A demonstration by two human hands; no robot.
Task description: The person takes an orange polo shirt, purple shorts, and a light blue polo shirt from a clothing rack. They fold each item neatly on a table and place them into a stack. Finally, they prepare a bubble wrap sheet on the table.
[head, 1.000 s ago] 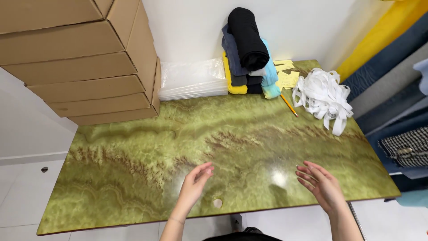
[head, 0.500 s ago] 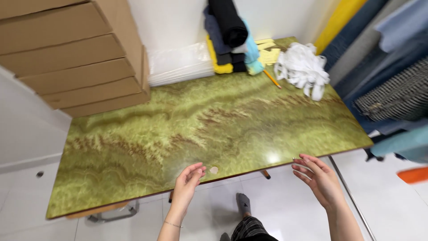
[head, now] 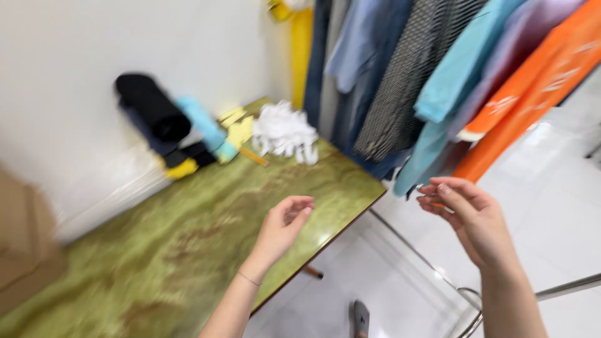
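My left hand [head: 283, 226] hovers empty over the near edge of a green marbled table [head: 163, 250], fingers loosely curled and apart. My right hand [head: 471, 216] is raised off the table's right side, over the white floor, fingers spread and holding nothing. It is close to a row of hanging garments [head: 438, 81] in blue, checked grey, teal and orange. The view is blurred by head motion.
At the table's far end lie rolled fabrics in black, navy, cyan and yellow [head: 169, 125] against the white wall, and a heap of white cloth strips [head: 285, 133]. Cardboard boxes [head: 22, 250] stand at the left. A metal rack leg [head: 563, 289] crosses the floor at the right.
The view has swung sharply to the right toward the hanging clothes. Both hands have lifted from above the table, and my right hand now reaches toward the garments.
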